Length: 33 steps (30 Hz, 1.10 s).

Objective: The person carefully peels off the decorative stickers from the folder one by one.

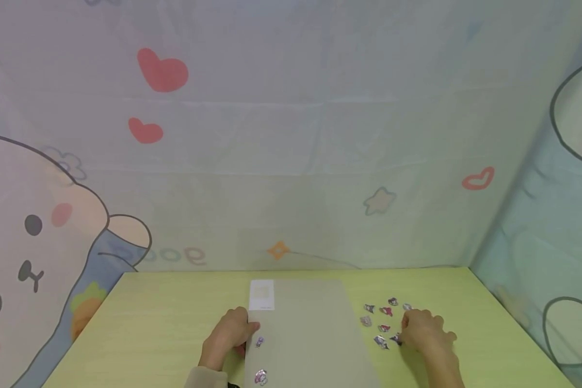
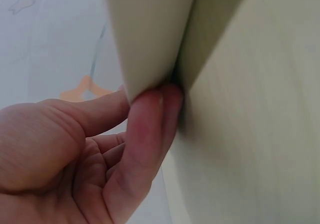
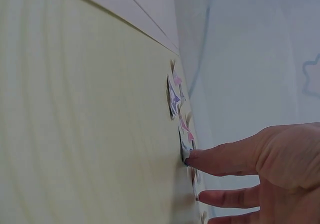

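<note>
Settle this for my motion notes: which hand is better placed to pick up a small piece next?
The right hand, I'd judge: it touches a small piece, with others close by. The left hand is farther off, gripping the left edge of the grey board.

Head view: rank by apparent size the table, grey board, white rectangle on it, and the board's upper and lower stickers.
1. Table
2. Grey board
3. White rectangle
4. Lower sticker
5. Upper sticker
The lower sticker lies nearer the camera, so the stickers' true order is unsure.
</note>
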{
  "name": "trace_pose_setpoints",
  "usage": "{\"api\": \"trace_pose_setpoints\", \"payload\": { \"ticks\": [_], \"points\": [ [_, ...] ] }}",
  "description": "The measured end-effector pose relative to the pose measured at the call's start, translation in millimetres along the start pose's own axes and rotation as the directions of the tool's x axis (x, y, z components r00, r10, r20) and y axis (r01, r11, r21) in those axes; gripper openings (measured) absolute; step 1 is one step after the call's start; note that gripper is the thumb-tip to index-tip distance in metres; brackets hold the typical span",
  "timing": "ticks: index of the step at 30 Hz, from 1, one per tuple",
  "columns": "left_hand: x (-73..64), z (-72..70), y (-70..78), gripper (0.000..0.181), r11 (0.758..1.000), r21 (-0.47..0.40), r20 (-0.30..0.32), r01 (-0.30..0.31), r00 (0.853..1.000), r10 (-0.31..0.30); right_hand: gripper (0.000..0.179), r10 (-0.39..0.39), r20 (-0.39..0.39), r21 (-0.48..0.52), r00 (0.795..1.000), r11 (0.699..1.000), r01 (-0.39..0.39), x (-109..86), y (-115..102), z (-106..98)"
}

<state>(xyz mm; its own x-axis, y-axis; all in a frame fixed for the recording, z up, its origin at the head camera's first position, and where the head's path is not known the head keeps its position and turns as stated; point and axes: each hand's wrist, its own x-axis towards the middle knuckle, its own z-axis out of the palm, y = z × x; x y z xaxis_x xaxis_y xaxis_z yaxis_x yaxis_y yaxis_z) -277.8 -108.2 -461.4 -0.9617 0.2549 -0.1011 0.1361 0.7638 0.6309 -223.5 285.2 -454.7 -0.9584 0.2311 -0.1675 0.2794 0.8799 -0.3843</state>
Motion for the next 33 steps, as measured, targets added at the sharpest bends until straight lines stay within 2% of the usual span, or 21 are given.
{"api": "trace_pose_setpoints", "payload": {
  "ticks": [6, 14, 22, 28, 31, 33],
  "points": [
    [-0.4, -1.1, 0.5, 0.026, 1.0, -0.002, 0.003, 0.001, 1.0, -0.001, 0.012, -0.005, 0.003, 0.02, 1.0, 1.0, 0.005, 0.8, 4.6, -1.1],
    [-0.6, -1.5, -0.2, 0.025, 1.0, -0.009, 0.007, 0.003, 1.0, -0.003, 0.015, -0.125, -0.02, 0.063, 0.992, 0.99, 0.126, -0.6, -6.5, -5.1],
    [-1.8, 0.1, -0.9, 0.024, 0.999, -0.034, 0.015, 0.001, 1.0, 0.0, 0.021, -0.29, 0.002, 0.111, 0.957, 0.951, 0.288, -10.4, -33.6, -5.6],
    [-1.4, 0.3, -2.6, 0.025, 1.0, -0.018, 0.006, 0.008, 1.0, -0.007, 0.02, -0.395, 0.003, 0.179, 0.918, 0.904, 0.389, -19.6, -51.6, -2.7],
    [-1.4, 1.2, -2.1, 0.025, 1.0, -0.02, 0.005, 0.003, 1.0, -0.003, 0.021, -0.426, -0.002, 0.2, 0.905, 0.886, 0.418, -22.3, -59.9, -2.8],
    [-2.0, 1.4, -0.7, 0.025, 1.0, -0.024, 0.004, 0.002, 1.0, -0.002, 0.023, -0.423, -0.007, 0.21, 0.906, 0.885, 0.415, -22.7, -65.4, -1.6]
  ]
}}
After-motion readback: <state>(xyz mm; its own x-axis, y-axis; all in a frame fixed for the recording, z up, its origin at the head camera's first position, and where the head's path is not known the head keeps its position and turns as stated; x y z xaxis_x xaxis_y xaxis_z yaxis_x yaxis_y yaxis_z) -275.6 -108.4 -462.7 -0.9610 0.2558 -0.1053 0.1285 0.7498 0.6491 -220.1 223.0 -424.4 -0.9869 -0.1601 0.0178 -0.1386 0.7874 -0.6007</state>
